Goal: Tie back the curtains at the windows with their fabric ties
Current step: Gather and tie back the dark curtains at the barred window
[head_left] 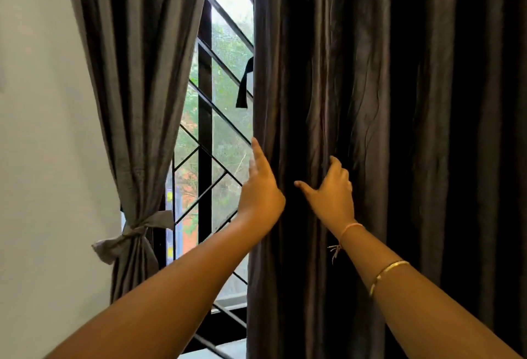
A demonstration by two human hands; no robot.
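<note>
One curtain (137, 73) is tied up with its tie (134, 233) — the dark curtain (399, 102) beside it hangs loose. Your left hand (261, 187) lies on its edge, fingers straight. Your right hand (333, 190) grips a fold. Pull all the folds into one bunch first — then grab the loose tie (244, 85) hanging higher up at the edge.

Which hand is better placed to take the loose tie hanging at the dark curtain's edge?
Left. The left hand lies open at the dark curtain's window-side edge, just below the hanging tie; the right hand grips a fold farther in.
</note>
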